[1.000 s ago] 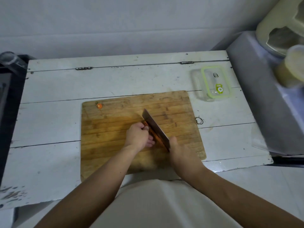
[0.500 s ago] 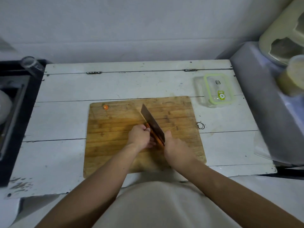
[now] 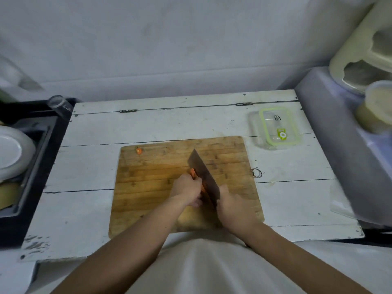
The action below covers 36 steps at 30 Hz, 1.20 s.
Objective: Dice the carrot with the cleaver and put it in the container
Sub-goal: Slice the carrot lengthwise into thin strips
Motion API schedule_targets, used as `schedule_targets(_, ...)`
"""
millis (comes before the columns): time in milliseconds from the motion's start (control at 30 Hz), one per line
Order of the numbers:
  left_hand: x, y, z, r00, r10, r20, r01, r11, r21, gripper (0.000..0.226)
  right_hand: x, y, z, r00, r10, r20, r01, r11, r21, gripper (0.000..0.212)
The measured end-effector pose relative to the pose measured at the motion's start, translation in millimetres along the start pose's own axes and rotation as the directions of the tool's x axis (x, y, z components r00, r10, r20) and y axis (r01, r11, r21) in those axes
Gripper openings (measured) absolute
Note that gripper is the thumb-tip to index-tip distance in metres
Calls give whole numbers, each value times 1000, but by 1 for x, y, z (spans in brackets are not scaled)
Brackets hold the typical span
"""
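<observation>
1. White planks, scuffed at the near edge, make up the table (image 3: 89, 209), and the cutting board (image 3: 148, 187) is set close to the person's body, presumably so that both hands reach it without stretching.
2. At the near middle of the board the cleaver (image 3: 203, 172) is gripped by the right hand (image 3: 233, 209), whose fingers are curled round the handle, with the thumb laid along the top by the blade's heel, probably for control of the stroke. The blade is angled away and to the left, along the carrot rather than across it, so a lengthwise cut into strips is judged to be in hand.
3. The carrot (image 3: 193, 173) is pinned to the board by the left hand (image 3: 186, 190), just left of the blade; the fingers are bent over it, seemingly to keep their tips back from the edge. Only an orange end and a sliver beside the blade are seen.
4. A small carrot offcut (image 3: 139, 151) is left at the board's far left corner, out of the blade's way.
5. Beyond the board's far right corner the container (image 3: 275, 128) is parked with its green-rimmed lid on; the lid has yet to be removed before any dice can be put in.
6. To the far left, off the table, a white plate (image 3: 12, 153) is stacked in a dark tray.
</observation>
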<state>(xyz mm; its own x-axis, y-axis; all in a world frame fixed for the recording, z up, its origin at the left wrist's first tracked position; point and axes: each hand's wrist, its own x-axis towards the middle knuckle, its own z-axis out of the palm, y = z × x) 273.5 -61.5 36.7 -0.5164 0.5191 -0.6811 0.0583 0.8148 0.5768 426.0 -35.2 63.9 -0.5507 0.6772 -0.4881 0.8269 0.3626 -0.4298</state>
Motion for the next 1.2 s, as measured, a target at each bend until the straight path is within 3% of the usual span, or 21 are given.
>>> schedule_targets(133,2,3,3,999,14,-34,-10,995,96,27,-11,-4,0,1000,1,6,-1,994,-112,21)
schedule_targets(300,6,-2,0,999,-9,41,8,1000,24,32,-24,-8,1,999,-6,50,19,964,-265,45)
schedule_targets(400,10,-2,-4,999,40,15,-41,994,97,34,2,-29,0,999,-18,31,24,980,-196,38)
schedule_targets(533,15,-4,-8,999,46,16,-48,980,193,27,35,-50,-6,999,-39,8,39,996,-74,12)
schedule_targets(767,11,-5,-8,996,-28,83,33,998,-61,33,-10,-32,4,998,15,59,5,946,-324,49)
schedule_targets(900,16,-6,-12,999,15,30,-14,1000,-28,32,18,-44,3,1000,-24,10,25,982,-187,37)
schedule_targets(1000,17,-10,-12,996,-36,77,46,990,-134,26,34,-33,-1,1000,8,-20,-8,1000,3,22)
schedule_targets(1100,16,-13,-10,995,-73,73,86,976,-202,24,33,-8,-8,998,70,-4,-70,993,95,27)
schedule_targets(1200,16,-14,-10,993,-93,71,107,968,-226,24,25,6,-18,1000,-8,11,5,971,237,30)
